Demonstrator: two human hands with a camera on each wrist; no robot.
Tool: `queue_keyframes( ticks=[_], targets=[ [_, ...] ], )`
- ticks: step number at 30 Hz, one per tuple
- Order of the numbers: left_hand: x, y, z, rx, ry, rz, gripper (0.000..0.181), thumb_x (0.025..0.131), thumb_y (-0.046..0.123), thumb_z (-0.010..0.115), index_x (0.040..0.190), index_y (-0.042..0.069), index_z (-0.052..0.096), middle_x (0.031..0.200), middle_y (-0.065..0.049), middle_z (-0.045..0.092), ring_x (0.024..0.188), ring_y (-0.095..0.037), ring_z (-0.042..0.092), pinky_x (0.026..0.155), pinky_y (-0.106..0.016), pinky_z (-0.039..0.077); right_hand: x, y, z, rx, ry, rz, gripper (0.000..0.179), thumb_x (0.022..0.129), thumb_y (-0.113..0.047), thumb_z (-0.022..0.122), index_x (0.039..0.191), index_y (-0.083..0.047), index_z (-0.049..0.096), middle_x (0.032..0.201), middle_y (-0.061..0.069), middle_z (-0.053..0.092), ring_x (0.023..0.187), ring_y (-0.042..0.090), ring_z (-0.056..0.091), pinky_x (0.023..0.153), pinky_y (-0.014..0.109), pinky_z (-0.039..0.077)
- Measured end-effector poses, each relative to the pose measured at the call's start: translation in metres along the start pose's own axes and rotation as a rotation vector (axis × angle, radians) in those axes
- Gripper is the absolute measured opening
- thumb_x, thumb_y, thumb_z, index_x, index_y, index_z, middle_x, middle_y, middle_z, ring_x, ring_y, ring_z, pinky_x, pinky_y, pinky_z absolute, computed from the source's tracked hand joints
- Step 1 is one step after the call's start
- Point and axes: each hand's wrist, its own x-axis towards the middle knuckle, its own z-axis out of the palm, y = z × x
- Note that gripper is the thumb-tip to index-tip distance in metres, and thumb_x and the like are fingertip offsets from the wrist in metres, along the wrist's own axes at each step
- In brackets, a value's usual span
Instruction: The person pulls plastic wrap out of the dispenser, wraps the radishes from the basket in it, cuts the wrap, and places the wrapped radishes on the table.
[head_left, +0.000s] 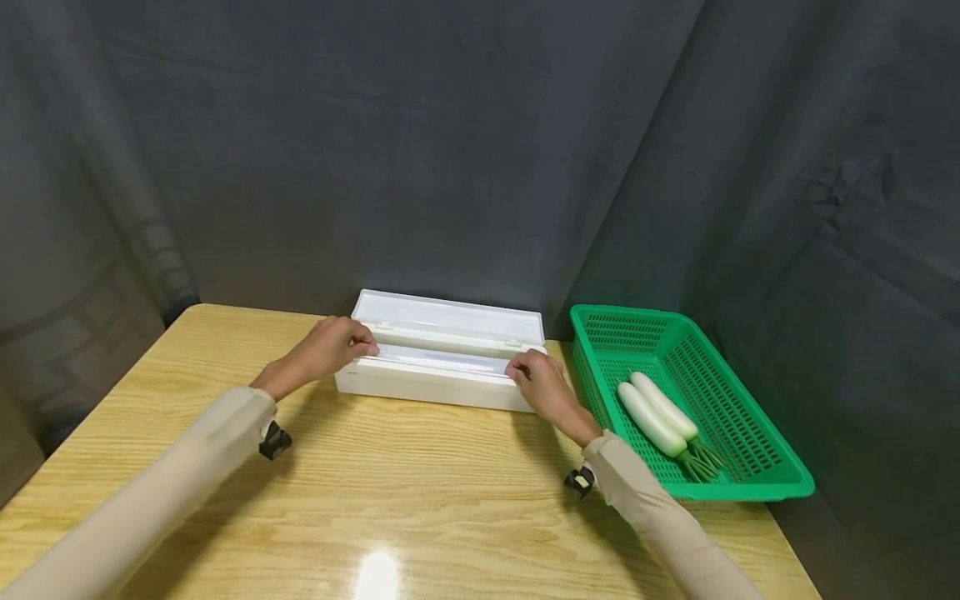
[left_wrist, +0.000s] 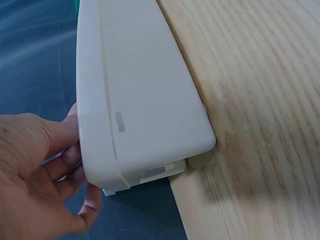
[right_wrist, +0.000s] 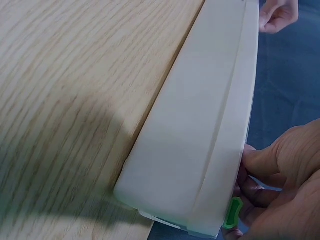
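A long white plastic wrap dispenser (head_left: 431, 388) stands at the table's back edge, its lid (head_left: 450, 317) tipped up behind it. Shiny clear plastic wrap (head_left: 442, 359) stretches along the opening. At its left end my left hand (head_left: 330, 345) pinches the wrap between thumb and fingers, and my right hand (head_left: 546, 385) does likewise at the right end. In the left wrist view the dispenser's wall (left_wrist: 150, 90) partly hides the fingertips of my left hand (left_wrist: 35, 175). The right wrist view shows my right hand (right_wrist: 285, 185) behind the dispenser's edge, fingertips partly covered.
To the right, a green plastic basket (head_left: 750, 367) holds two white radishes (head_left: 652, 417) with green stems. A wooden table (head_left: 420, 492) lies under everything, and a dark curtain (head_left: 420, 150) hangs close behind its back edge.
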Motion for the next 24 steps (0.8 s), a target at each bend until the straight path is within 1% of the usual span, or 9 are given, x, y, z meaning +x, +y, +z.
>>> queue_keyframes(
  ticks=[3, 6, 9, 12, 14, 19, 22, 24],
  targets=[
    [-0.002, -0.001, 0.005, 0.061, 0.056, 0.038, 0.006, 0.093, 0.006, 0.079, 0.087, 0.004, 0.080, 0.082, -0.005, 0.076, 0.069, -0.012, 0.059, 0.066, -0.033, 0.050, 0.000, 0.000, 0.001, -0.012, 0.017, -0.018, 0.010, 0.097, -0.001, 0.071, 0.089, -0.002, 0.075, 0.078, 0.006, 0.063, 0.074, 0.017, 0.053, 0.073, 0.037, 0.044],
    [-0.005, -0.003, 0.010, 0.115, 0.133, 0.104, 0.006, 0.092, 0.007, 0.079, 0.087, 0.003, 0.080, 0.083, -0.006, 0.077, 0.071, -0.014, 0.064, 0.068, -0.038, 0.055, -0.001, 0.001, 0.003, -0.018, 0.040, -0.045, 0.009, 0.097, 0.000, 0.071, 0.089, -0.001, 0.075, 0.078, 0.007, 0.064, 0.074, 0.018, 0.053, 0.073, 0.038, 0.045],
    [-0.008, -0.005, 0.015, 0.139, 0.199, 0.163, 0.007, 0.092, 0.007, 0.079, 0.087, 0.003, 0.080, 0.083, -0.006, 0.077, 0.069, -0.015, 0.064, 0.067, -0.040, 0.054, -0.003, 0.002, 0.005, -0.039, 0.071, -0.086, 0.009, 0.096, 0.002, 0.071, 0.088, -0.001, 0.072, 0.079, 0.009, 0.064, 0.075, 0.020, 0.055, 0.073, 0.041, 0.047],
    [-0.009, -0.007, 0.018, 0.149, 0.251, 0.209, 0.007, 0.093, 0.007, 0.078, 0.088, 0.003, 0.080, 0.083, -0.006, 0.077, 0.068, -0.016, 0.064, 0.068, -0.041, 0.051, -0.003, 0.002, 0.006, -0.055, 0.098, -0.130, 0.010, 0.096, 0.002, 0.072, 0.087, 0.001, 0.069, 0.080, 0.011, 0.063, 0.076, 0.023, 0.056, 0.073, 0.044, 0.049],
    [-0.010, -0.007, 0.019, 0.155, 0.283, 0.231, 0.006, 0.093, 0.008, 0.078, 0.088, 0.004, 0.081, 0.083, -0.006, 0.077, 0.066, -0.016, 0.064, 0.067, -0.041, 0.050, -0.003, 0.003, 0.008, -0.068, 0.110, -0.155, 0.011, 0.097, 0.002, 0.071, 0.086, 0.001, 0.067, 0.081, 0.012, 0.062, 0.078, 0.024, 0.058, 0.073, 0.044, 0.051],
    [-0.012, -0.007, 0.021, 0.165, 0.344, 0.264, 0.006, 0.090, 0.009, 0.081, 0.091, 0.003, 0.080, 0.082, -0.004, 0.077, 0.061, -0.012, 0.059, 0.060, -0.037, 0.048, -0.004, 0.004, 0.010, -0.072, 0.101, -0.172, 0.011, 0.100, 0.002, 0.067, 0.090, 0.002, 0.064, 0.086, 0.013, 0.064, 0.081, 0.025, 0.060, 0.072, 0.041, 0.053],
    [-0.013, -0.007, 0.022, 0.158, 0.369, 0.280, 0.006, 0.087, 0.006, 0.083, 0.092, 0.004, 0.080, 0.081, -0.003, 0.076, 0.060, -0.011, 0.057, 0.059, -0.036, 0.047, -0.005, 0.005, 0.012, -0.107, 0.113, -0.202, 0.011, 0.101, 0.002, 0.066, 0.091, 0.001, 0.062, 0.086, 0.013, 0.065, 0.080, 0.026, 0.062, 0.072, 0.042, 0.054],
    [-0.013, -0.007, 0.023, 0.153, 0.383, 0.289, 0.007, 0.086, 0.004, 0.083, 0.092, 0.005, 0.080, 0.081, -0.003, 0.075, 0.061, -0.012, 0.059, 0.060, -0.036, 0.048, -0.006, 0.006, 0.013, -0.152, 0.133, -0.239, 0.011, 0.100, 0.003, 0.066, 0.091, 0.001, 0.061, 0.086, 0.013, 0.064, 0.080, 0.027, 0.063, 0.072, 0.043, 0.055]
  ],
)
